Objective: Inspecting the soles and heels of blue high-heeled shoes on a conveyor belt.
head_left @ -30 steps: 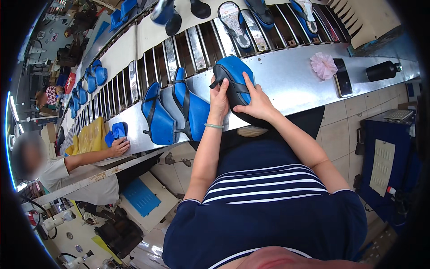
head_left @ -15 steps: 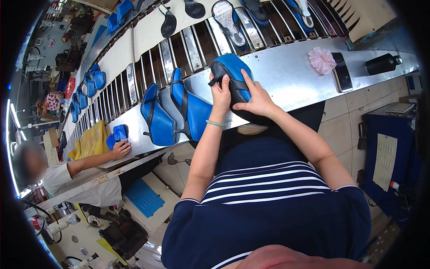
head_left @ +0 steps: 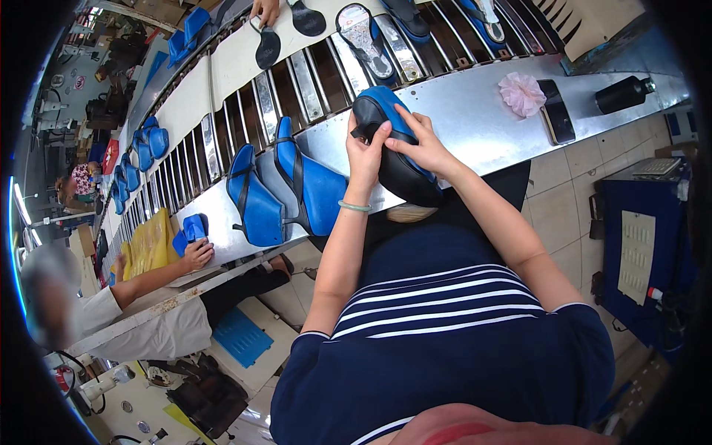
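Note:
Both my hands hold a blue sandal with a black sole [head_left: 397, 159] over the near edge of the metal worktop [head_left: 475, 111]. My left hand [head_left: 365, 154] grips its left side, thumb up near the black strap. My right hand [head_left: 419, 142] lies across its top, fingers curled over the blue upper. Two more blue wedge sandals [head_left: 256, 200] [head_left: 311, 185] stand to the left of my left forearm on the same surface.
A slatted conveyor [head_left: 297, 81] with soles and blue uppers runs behind the worktop. A pink puff [head_left: 522, 93], a phone [head_left: 556, 111] and a black bottle [head_left: 621, 94] lie at right. A co-worker's hand [head_left: 196, 254] rests by blue pieces at left; another hand [head_left: 265, 9] reaches in at top.
The sandal has tilted a little in my hands, and my right fingers have shifted across its top. The belt's soles have moved slightly.

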Demonstrator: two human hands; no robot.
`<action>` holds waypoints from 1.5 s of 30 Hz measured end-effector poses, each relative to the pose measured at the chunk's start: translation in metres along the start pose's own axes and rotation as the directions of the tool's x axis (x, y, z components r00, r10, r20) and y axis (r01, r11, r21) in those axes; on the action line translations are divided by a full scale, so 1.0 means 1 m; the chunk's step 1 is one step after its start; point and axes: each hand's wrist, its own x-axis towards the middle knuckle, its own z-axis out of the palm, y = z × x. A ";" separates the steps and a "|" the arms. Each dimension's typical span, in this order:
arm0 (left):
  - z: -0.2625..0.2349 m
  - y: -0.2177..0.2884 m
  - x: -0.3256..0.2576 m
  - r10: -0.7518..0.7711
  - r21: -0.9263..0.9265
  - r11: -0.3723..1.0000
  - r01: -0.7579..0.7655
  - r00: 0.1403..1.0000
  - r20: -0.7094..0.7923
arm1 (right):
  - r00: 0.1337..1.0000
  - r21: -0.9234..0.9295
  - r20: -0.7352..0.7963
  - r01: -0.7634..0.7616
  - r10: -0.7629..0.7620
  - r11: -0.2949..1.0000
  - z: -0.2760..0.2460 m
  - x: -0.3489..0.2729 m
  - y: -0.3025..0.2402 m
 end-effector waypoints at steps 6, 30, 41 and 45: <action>0.005 -0.008 0.003 0.044 -0.010 0.999 -0.045 0.999 -0.031 | 0.997 0.160 -0.074 -0.003 0.015 0.987 0.003 0.010 0.006; 0.019 -0.012 0.008 -0.002 -0.090 0.996 -0.008 0.994 -0.110 | 0.993 0.099 -0.120 0.002 0.010 0.995 0.002 0.002 0.011; 0.031 -0.028 0.022 0.187 0.006 0.982 -0.191 0.956 -0.226 | 0.993 0.009 -0.114 0.042 -0.041 0.999 0.001 0.005 0.013; 0.036 -0.019 0.019 0.079 0.000 0.997 -0.079 0.986 -0.148 | 0.998 0.120 -0.042 0.046 -0.042 0.992 -0.014 0.008 0.016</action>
